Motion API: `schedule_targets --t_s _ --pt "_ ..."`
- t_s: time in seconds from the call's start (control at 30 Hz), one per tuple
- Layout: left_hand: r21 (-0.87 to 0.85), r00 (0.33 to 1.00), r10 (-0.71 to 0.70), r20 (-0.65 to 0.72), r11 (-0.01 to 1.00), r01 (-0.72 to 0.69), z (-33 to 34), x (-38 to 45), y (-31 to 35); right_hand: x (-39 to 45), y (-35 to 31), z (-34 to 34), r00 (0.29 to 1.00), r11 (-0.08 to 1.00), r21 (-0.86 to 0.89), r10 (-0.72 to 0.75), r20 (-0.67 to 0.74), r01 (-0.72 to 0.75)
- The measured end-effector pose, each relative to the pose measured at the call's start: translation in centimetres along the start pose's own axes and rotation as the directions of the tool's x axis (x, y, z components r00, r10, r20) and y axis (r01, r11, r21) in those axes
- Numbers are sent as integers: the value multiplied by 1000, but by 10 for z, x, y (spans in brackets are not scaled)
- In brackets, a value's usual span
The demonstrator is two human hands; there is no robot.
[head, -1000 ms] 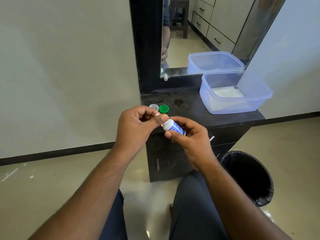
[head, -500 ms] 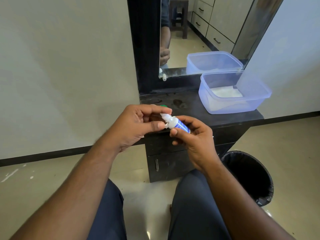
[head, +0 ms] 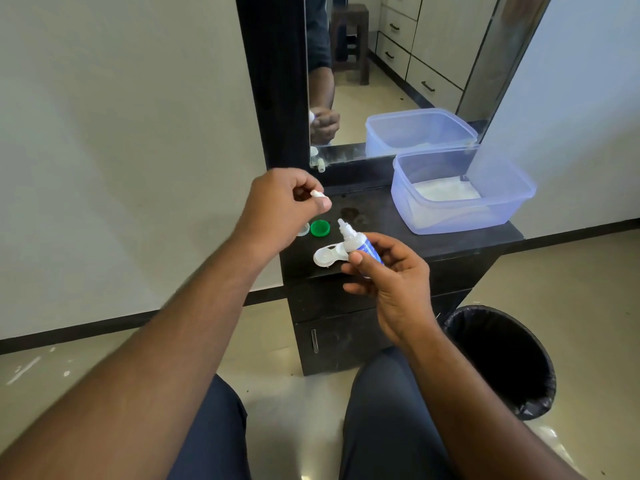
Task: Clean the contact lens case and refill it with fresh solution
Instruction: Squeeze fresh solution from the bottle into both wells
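With the small white screw cap (head: 317, 194) pinched in my left hand (head: 284, 209) above and behind the case, and the small white dropper bottle with a blue label (head: 360, 245) clamped in my right hand (head: 391, 282), I judge the refill to be about to begin. That clear plastic two-well contact lens case (head: 327, 255) lies open on the front edge of the dark wooden bench (head: 398, 233), my landmark from here on. Its right well is hidden behind the bottle, so I cannot tell whether it holds liquid. Just behind the case sit a round green plastic lid (head: 320, 228) and a clear round lid (head: 303, 230), mostly covered by my left grip.

First risk: the case lies right at the lip, and a nudge from my right grip could tip it to the floor. Second: the bare nozzle (head: 343, 224) points up and sits just above the case; touching the well rim would contaminate the tip. Third: squeezing hard would overflow the shallow well. Fourth: the cap is tiny and could slip from my left pinch, rolling off the edge beside the case.
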State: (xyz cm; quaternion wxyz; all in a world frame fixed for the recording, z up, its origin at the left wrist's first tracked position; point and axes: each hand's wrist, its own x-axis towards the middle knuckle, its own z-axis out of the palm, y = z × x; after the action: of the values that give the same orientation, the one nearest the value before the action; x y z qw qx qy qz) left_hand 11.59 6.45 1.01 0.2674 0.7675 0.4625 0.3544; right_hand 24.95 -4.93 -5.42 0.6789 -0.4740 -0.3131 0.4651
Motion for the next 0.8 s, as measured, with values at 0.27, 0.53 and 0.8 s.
schedule_targets --t_s 0.27,0.53,0.8 --pt "359 974 -94 206 933 15 39 50 -25 15 -11 -7 996 989 139 -34 -87 46" --pt "546 965 -75 250 834 -76 61 57 -8 23 -11 -18 992 991 120 -35 -119 50" --pt "75 986 -16 -165 997 28 11 9 -19 37 -15 -20 1000 999 44 -8 20 7"
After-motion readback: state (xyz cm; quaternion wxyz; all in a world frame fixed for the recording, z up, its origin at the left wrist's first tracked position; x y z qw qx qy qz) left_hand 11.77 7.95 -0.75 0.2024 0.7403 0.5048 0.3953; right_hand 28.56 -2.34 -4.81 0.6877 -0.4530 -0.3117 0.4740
